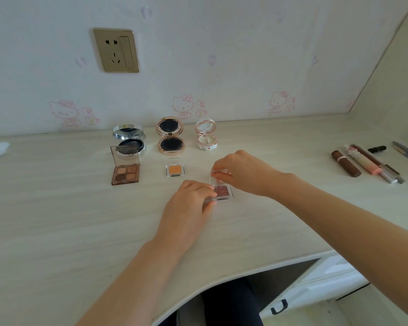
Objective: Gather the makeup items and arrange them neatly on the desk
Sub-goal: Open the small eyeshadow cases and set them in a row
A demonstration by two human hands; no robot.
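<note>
- Silver compact, open, back left on the desk.
- Brown four-pan eyeshadow palette, open, just before it.
- Rose-gold compact, open.
- Orange single eyeshadow, before that.
- Small floral compact, open.
- Pink clear-cased eyeshadow, lid raised.
- Lip tubes, far right.

The desk was pale wood-grain. Behind it, the wallpaper was white with pink cartoon cats. Left of the orange single eyeshadow lay a brown four-pan palette; right of it, a pink-mauve glitter eyeshadow.
</note>
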